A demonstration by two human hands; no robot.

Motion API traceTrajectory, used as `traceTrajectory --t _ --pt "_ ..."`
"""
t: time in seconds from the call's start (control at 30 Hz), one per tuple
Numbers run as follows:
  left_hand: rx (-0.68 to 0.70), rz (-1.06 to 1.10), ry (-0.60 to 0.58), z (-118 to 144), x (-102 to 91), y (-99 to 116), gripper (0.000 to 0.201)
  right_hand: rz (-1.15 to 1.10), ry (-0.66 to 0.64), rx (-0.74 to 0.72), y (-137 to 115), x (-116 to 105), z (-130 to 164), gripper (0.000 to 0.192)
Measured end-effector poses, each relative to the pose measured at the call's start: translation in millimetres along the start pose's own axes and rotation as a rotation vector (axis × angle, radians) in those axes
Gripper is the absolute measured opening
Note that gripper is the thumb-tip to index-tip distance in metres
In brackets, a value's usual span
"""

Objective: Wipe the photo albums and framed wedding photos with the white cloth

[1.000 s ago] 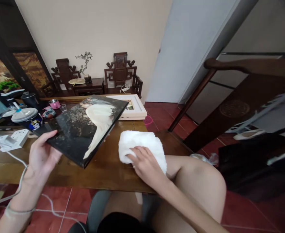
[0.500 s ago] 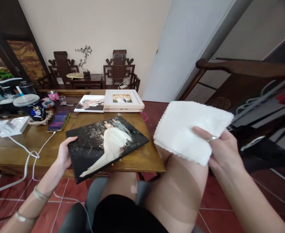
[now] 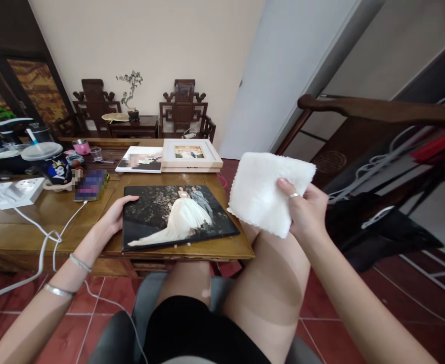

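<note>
A dark photo print showing a couple, one in a long white dress, lies flat near the front edge of the wooden table. My left hand rests on its left edge, thumb on top. My right hand holds a folded white cloth up in the air, to the right of the table and above my knee.
Behind the print stand a white framed photo and another flat print. A phone, a cup with a lid, a white power strip and cables crowd the left. A dark wooden armrest stands at the right.
My left hand has lowered the photo print from tilted in the air to flat on the table. My right hand lifted the cloth off the table and holds it up.
</note>
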State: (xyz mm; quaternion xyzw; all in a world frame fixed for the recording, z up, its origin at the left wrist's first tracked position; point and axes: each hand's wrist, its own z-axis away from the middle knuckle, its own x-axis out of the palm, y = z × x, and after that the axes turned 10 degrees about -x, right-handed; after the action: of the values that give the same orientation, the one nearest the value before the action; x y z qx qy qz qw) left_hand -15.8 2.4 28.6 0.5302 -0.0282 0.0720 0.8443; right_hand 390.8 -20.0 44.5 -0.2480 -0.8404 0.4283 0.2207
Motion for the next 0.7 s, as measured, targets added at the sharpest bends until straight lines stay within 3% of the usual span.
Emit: traceTrajectory --t 0.1,0.2,0.27,0.37,0.47,0.53,0.6,0.7 --pt "-0.016 -0.078 -0.073 -3.9 -3.5 -0.8 0.026 0.217 -0.047 -0.267 0.5 1.0 1.6 0.027" --pt "0.127 -0.197 0.013 -6.9 -3.2 -3.0 0.044 0.412 -0.144 -0.629 -2.1 5.7 5.7 0.021" --pt "0.157 -0.302 0.058 -9.2 -2.4 -2.0 0.058 0.492 -0.224 -0.784 -2.1 11.0 7.3 0.016" --pt "0.194 -0.472 0.048 -12.7 -4.4 4.8 0.062 0.6 -0.288 -0.834 1.5 19.8 4.5 0.012" --pt "0.236 -0.659 0.032 -15.1 -10.1 14.4 0.051 0.69 -0.276 -0.85 5.3 26.7 -2.1 0.007" --pt "0.247 -0.769 0.046 -16.1 -13.7 19.8 0.045 0.73 -0.345 -0.891 7.2 30.2 -3.3 0.009" --pt "0.249 -0.851 0.062 -16.5 -15.1 23.5 0.043 0.755 -0.53 -0.938 9.8 33.4 1.3 0.021" --pt "0.267 -0.966 0.133 -15.3 -11.4 24.9 0.04 0.749 -0.906 -0.953 15.9 39.3 17.8 0.042"
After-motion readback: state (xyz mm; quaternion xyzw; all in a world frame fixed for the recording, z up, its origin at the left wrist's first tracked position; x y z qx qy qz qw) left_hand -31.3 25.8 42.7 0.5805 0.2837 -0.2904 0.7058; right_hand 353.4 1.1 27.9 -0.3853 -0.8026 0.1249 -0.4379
